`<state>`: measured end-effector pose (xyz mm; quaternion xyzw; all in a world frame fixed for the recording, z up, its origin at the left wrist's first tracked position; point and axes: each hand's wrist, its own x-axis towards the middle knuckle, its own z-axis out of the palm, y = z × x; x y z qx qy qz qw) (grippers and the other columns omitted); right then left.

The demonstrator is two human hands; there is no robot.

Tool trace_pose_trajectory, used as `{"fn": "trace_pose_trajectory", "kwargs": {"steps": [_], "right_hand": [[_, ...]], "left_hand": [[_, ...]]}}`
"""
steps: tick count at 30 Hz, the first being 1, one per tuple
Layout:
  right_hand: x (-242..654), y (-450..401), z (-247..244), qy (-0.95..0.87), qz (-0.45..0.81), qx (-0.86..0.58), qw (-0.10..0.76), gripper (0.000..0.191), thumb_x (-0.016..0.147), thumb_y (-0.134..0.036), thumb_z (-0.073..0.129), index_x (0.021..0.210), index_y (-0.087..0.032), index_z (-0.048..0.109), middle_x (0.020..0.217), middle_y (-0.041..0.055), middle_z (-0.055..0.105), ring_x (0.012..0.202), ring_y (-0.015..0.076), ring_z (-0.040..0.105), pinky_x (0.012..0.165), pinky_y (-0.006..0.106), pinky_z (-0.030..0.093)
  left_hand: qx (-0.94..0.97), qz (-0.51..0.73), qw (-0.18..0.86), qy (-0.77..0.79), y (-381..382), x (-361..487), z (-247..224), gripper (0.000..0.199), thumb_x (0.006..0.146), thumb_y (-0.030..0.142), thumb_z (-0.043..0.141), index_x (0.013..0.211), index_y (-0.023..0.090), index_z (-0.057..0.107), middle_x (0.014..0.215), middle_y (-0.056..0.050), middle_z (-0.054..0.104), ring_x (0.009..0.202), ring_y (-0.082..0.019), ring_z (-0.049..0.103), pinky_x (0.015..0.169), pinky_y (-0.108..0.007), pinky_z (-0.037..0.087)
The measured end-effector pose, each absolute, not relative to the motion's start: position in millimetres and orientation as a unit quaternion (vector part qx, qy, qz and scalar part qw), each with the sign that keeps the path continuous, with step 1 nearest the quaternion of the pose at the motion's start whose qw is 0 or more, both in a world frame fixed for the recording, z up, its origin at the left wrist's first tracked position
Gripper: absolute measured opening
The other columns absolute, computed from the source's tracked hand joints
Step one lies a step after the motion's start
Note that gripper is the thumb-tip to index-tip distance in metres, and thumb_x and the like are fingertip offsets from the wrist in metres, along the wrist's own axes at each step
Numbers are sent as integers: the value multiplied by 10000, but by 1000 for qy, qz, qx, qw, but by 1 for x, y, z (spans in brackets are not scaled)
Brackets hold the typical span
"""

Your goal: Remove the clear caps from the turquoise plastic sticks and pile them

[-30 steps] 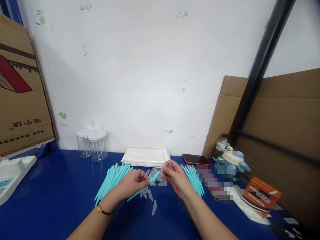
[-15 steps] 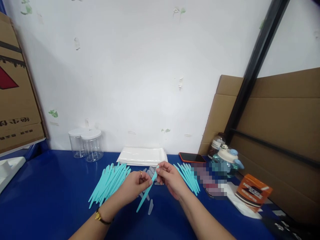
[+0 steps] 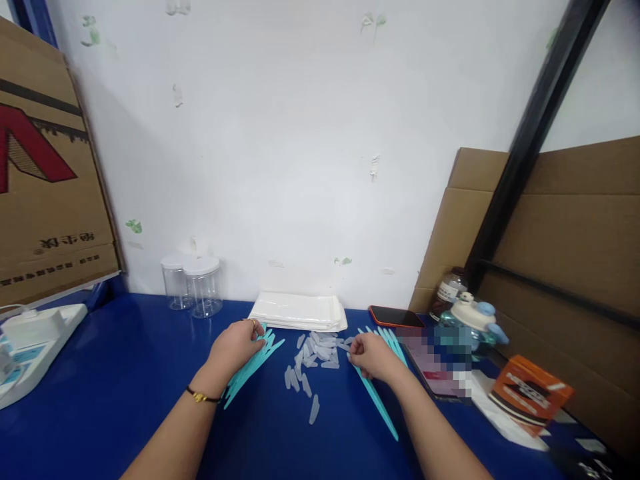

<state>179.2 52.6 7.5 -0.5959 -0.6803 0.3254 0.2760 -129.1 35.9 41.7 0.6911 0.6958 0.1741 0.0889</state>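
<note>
Slim teal sticks shaped like eyebrow razors lie in two piles on the blue table. Over the upper end of the left pile (image 3: 250, 369) is my left hand (image 3: 234, 350), its thumb and fingers closed on a teal eyebrow razor there; the fingers partly hide it. Beside the right pile (image 3: 393, 341), my right hand (image 3: 373, 357) pinches one teal eyebrow razor (image 3: 379, 403) near its top end, with the handle slanting down to the right. Between the hands are scattered small translucent blade covers (image 3: 320, 350), one (image 3: 314, 409) lying apart nearer me.
Behind are a white stack of plastic bags (image 3: 295, 310) and two clear jars (image 3: 205, 297). To the right stand a phone (image 3: 397, 317), another phone (image 3: 435, 373), a teal bottle (image 3: 470, 327) and an orange box (image 3: 530, 393). A power strip (image 3: 50, 340) lies left.
My hands have parted from the middle, where both held one eyebrow razor. The left went to the left pile, the right to the right pile. The view has turned slightly left.
</note>
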Motion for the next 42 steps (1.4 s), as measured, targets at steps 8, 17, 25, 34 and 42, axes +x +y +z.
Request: {"fn": "trace_pose_trajectory", "kwargs": {"steps": [8,17,25,34,42], "right_hand": [[176,49,21,-768,148,-556,282,59,643,-127,580,635,-183,599,617,10,598,594,144,542,535,226,345],[140,30,20,-872,85,-455,158,117,727,-155,535,789,-185,630,833,40,607,741,153,555,650,228,369],[127,30,15,-866,-21,-489,105,129,682,-126,505,761,-166,598,812,82,625,692,189,584,581,255,348],[141,37,23,-646,459,-409,453,116,725,-292,552,744,-181,524,523,-33,539,462,111,509,446,206,367],[140,32,31,-479,594,-342,548,288,649,-351,695,772,-176,503,595,-10,603,492,116,567,423,183,387]], "left_hand": [[708,121,59,693,35,-113,28,186,662,340,617,800,215,609,874,-42,644,804,-196,585,624,-246,366],[696,83,48,712,30,-109,35,134,672,319,592,693,190,617,817,-74,652,772,-215,597,618,-264,380],[675,109,53,728,31,-109,29,133,696,222,450,623,187,556,761,-80,651,702,-207,592,554,-256,334],[702,317,306,559,21,-89,49,212,839,381,322,815,201,432,594,34,559,501,-110,495,537,-217,364],[738,288,340,507,10,-63,49,455,827,516,312,830,168,605,633,23,456,607,-116,416,576,-220,338]]}}
